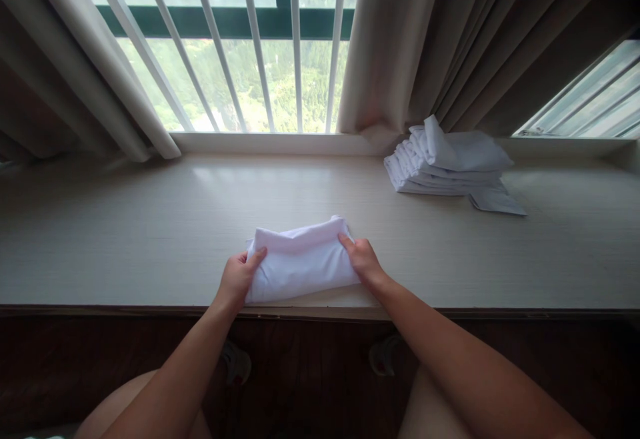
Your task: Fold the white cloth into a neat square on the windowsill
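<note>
No legible text, no readable labels (or brands), no numbers

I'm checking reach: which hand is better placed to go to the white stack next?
Probably the right hand: it holds the folded cloth at the end nearer the white stack. The left hand holds the opposite end, farther away.

- A window's green frame (233,23) runs behind upright white bars (297,79).
- Beyond it, a sunlit wooded hillside (281,85) looks hazy.
- A grey-beige curtain (85,72) hangs left of the bars; another curtain (425,45), deeply pleated, hangs right.
- Far right, a second window (600,99) shows slanting bars.
- A pale, fine-grained ledge (125,239) spans the view above a dark floor (310,359).
</note>
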